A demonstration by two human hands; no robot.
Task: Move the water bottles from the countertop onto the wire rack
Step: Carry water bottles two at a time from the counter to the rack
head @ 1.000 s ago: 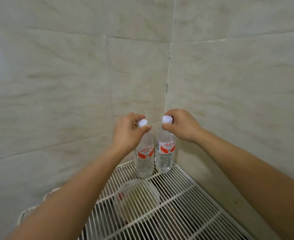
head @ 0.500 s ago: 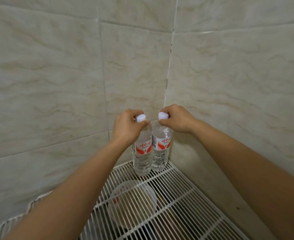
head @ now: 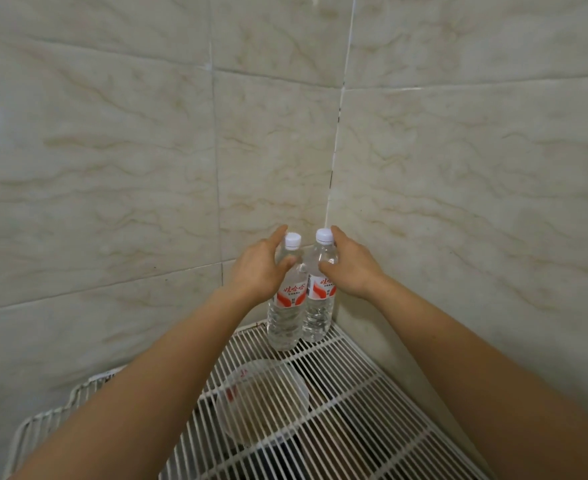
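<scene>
Two clear water bottles with white caps and red-and-white labels stand upright side by side in the back corner of the white wire rack (head: 362, 386). My left hand (head: 258, 271) is beside the left bottle (head: 285, 306), with its fingers spread loosely around the bottle's shoulder, below the cap. In the same way, my right hand (head: 351, 268) is at the right bottle (head: 318, 306), thumb in front and fingers behind. Neither hand covers a cap. The two bottles touch or nearly touch each other.
Tiled walls meet in a corner right behind the bottles. A clear plastic container (head: 261, 400) shows through the rack wires, below the bottles. The rack's raised rim (head: 43, 420) runs along the left wall. Dark objects lie under the rack.
Both bottles have come down onto the rack in the corner. My fingers have left the caps and opened around the bottles' shoulders. The view has tilted upward.
</scene>
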